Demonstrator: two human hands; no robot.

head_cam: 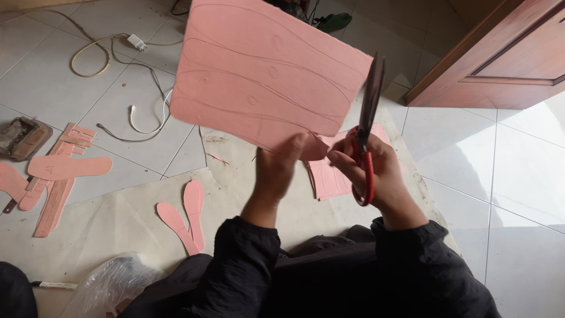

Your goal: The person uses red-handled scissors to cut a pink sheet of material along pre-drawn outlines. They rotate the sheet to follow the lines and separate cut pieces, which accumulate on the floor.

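Sheet (265, 70) of pink material, marked with curved pencil outlines, is being held up in the air in front of the person; the left hand (282, 168) is gripping it at its lower edge, fingers (294, 147) clamped on the sheet near a small loose flap; the right hand (368, 168) is holding scissors (368, 118) with red handles, fingers closed through the loops, blades pointing up and lying together just beside the sheet's right edge; whether the blades are touching the sheet is hard to tell.

Below the hands, a pale mat (118, 218) is covering part of the tiled floor (518, 176); two pink sole shapes (185, 215) are lying on it side by side, near the left sleeve; a smaller pink sheet (329, 179) is lying flat on the mat under the hands; a clear plastic bag (112, 282) is sitting crumpled at the bottom left, with a pen (56, 285) just beside it.

At the far left, more pink soles and strips (56, 176) are lying in a loose heap on the tiles, next to a worn dark block (22, 136); white cables (126, 76) are trailing across the tiles above them, ending in a small white plug (136, 42); a wooden door (500, 53) is standing at the upper right; the tiles to the right of the mat are lying open, well apart from the clutter.
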